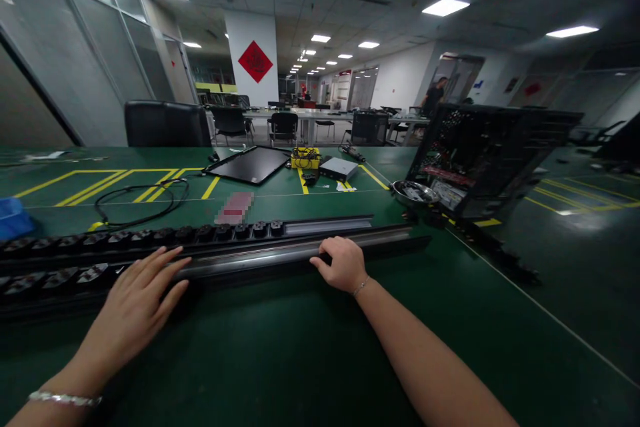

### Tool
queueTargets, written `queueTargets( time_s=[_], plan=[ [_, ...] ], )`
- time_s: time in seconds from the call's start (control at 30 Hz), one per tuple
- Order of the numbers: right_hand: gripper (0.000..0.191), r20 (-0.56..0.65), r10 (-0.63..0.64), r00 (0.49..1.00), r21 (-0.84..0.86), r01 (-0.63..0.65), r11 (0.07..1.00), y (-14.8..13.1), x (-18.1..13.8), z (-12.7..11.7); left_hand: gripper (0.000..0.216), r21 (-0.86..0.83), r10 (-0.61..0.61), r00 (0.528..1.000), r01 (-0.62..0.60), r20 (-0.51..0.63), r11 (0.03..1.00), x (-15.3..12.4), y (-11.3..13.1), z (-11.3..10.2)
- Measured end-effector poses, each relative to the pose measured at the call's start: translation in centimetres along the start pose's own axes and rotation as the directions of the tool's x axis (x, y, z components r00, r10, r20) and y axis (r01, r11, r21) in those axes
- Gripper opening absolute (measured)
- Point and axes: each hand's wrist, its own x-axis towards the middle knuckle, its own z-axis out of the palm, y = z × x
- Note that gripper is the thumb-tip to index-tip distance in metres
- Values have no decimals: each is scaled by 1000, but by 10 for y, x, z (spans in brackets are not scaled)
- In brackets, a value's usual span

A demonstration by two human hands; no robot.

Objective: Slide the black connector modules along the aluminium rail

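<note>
Two long black rails lie side by side across the green table, with silvery channels along their right parts. Dark socket-like blocks line the left portion of each. On the near rail [255, 255], my right hand [343, 263] has its fingers curled over the top and its thumb at the near side. Flat and with fingers spread, my left hand [137, 300] rests over the same rail, just right of its blocks [60, 280]. The far rail [330, 224] lies behind it, its row of blocks [205, 232] ending near the middle.
An open computer case [480, 160] stands at the right beside a metal bowl [414, 192]. Farther back lie a dark flat panel [253, 164], a yellow box [305, 158] and a grey box drive [340, 169]. A coiled black cable [143, 207] and blue bin [15, 217] are left.
</note>
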Motion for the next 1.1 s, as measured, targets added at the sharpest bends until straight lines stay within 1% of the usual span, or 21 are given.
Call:
queueTargets(
  time_s=[0.1, 0.17, 0.2, 0.27, 0.33, 0.43, 0.5, 0.53, 0.63, 0.73, 0.77, 0.8, 0.9, 0.93, 1.0, 1.1],
  plan=[
    [23, -15, -13, 1000, 17, 14, 1000, -1, 1, 1, 49, 78, -148, 987, 153, -67, 985, -17, -32, -7],
    [27, -30, -1, 1000, 15, 2, 1000, -1, 1, 2, 52, 147, -290, 953, 301, -91, 942, -26, -47, -10],
    [29, -39, 9, 999, 6, -9, 1000, -2, 1, 3, 53, 163, -348, 935, 355, -73, 920, -29, -52, -11],
    [32, -55, 24, 998, -25, -26, 999, -2, 2, 4, 55, 166, -411, 912, 404, 7, 900, -33, -56, -12],
    [33, -48, 13, 999, -48, -15, 999, -2, 2, 4, 59, 143, -433, 900, 423, 54, 895, -32, -56, -11],
    [35, -21, -17, 1000, -85, 15, 996, -3, 2, 3, 62, 115, -510, 859, 502, 51, 857, -29, -51, -11],
    [34, -7, -19, 1000, -105, 18, 994, -3, 2, 3, 59, 116, -530, 848, 524, 29, 844, -27, -47, -12],
    [34, -3, -12, 1000, -116, 12, 993, -3, 2, 3, 57, 111, -527, 850, 522, 19, 846, -26, -45, -13],
    [34, 18, -11, 1000, -138, 14, 990, -3, 2, 3, 49, 109, -502, 863, 495, 61, 862, -23, -41, -17],
    [33, 22, -1, 1000, -144, 4, 990, -3, 2, 3, 48, 145, -501, 864, 490, 54, 860, -19, -36, -21],
    [32, 25, -4, 1000, -145, 8, 989, -3, 2, 3, 48, 141, -513, 857, 502, 46, 853, -18, -34, -22],
    [32, 29, -6, 1000, -147, 10, 989, -3, 2, 3, 48, 131, -535, 843, 526, 53, 841, -17, -32, -23],
    [34, 52, -10, 999, -164, 19, 986, -4, 2, 4, 49, 83, -638, 765, 633, 84, 770, -14, -28, -23],
    [36, 60, -15, 998, -171, 25, 985, -5, 2, 4, 49, 63, -648, 757, 645, 79, 761, -14, -27, -22],
    [39, 71, -34, 997, -172, 46, 984, -6, 2, 4, 50, 13, -622, 781, 623, 59, 782, -14, -28, -19],
    [40, 75, -74, 994, -133, 83, 988, -6, 0, 2, 51, -15, -595, 803, 596, 37, 803, -14, -30, -13]
  ],
)
